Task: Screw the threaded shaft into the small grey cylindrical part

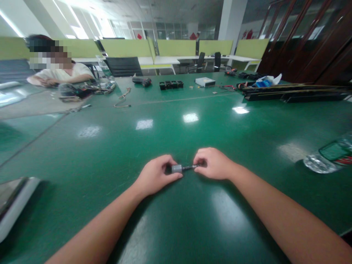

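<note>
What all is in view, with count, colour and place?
Rod: one, grey and black, centre foreground
Table: one, green, foreground
Bottles: two, clear, right edge and far left
Slab: one, white-edged, left edge
Flat box: one, pale, table's far side
Blocks: several, black, left of box
Cable: one, beige, left of blocks
Rails: several, black, table's far right
Packet: one, blue and white, by rails
Clutter: count unclear, mixed, table's far side
Partitions: several, lime, background
Desks: several, white, background
Chairs: several, black, background
Cabinetry: one run, red-brown, right background
Person: one, white top, far left
Arms: two, bare, foreground
Left hand: one, holding grey end
Right hand: one, holding black end
</note>
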A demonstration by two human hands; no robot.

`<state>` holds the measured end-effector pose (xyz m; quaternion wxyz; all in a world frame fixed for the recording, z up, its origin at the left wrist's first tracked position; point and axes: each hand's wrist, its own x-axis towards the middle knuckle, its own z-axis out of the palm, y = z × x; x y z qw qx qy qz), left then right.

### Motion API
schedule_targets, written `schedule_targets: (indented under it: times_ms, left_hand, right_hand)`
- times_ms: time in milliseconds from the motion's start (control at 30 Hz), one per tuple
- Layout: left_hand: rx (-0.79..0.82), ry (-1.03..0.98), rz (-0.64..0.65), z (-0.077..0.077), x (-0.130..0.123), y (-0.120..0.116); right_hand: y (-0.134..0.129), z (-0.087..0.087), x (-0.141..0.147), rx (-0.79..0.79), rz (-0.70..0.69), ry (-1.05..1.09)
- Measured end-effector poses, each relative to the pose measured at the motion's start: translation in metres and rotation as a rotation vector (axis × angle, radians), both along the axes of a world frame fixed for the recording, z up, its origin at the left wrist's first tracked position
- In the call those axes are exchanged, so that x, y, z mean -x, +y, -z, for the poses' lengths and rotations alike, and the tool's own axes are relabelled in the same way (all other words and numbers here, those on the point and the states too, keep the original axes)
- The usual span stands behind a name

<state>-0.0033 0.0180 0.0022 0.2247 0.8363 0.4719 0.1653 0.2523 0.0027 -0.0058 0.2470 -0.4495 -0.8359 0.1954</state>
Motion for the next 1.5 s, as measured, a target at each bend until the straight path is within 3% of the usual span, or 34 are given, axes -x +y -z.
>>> schedule_targets:
  times_ms: [533, 933, 1067, 1233, 1500]
  left_hand:
    - [-0.006, -0.001, -0.004, 0.0, 0.0, 0.0]
    - [-0.009, -0.005, -0.009, 0.002, 0.0, 0.001]
    - [-0.019, -0.012, 0.0, 0.002, 0.0, 0.001]
    - [-0.016, -0.023, 0.009, 0.003, 0.001, 0.001]
    - [-0.01, -0.022, 0.005, 0.002, 0.001, 0.001]
  right_hand:
    - [0.006, -0.003, -0.017, 0.015, 0.036, -0.031]
    - [0.004, -0.002, -0.007, 0.01, -0.02, -0.005]
    - [0.002, 0.009, 0.009, 0.031, -0.012, 0.119]
    - [-0.001, 0.019, 0.018, 0.181, 0.002, 0.32]
    - [0.0, 0.011, 0.012, 0.033, -0.018, 0.214]
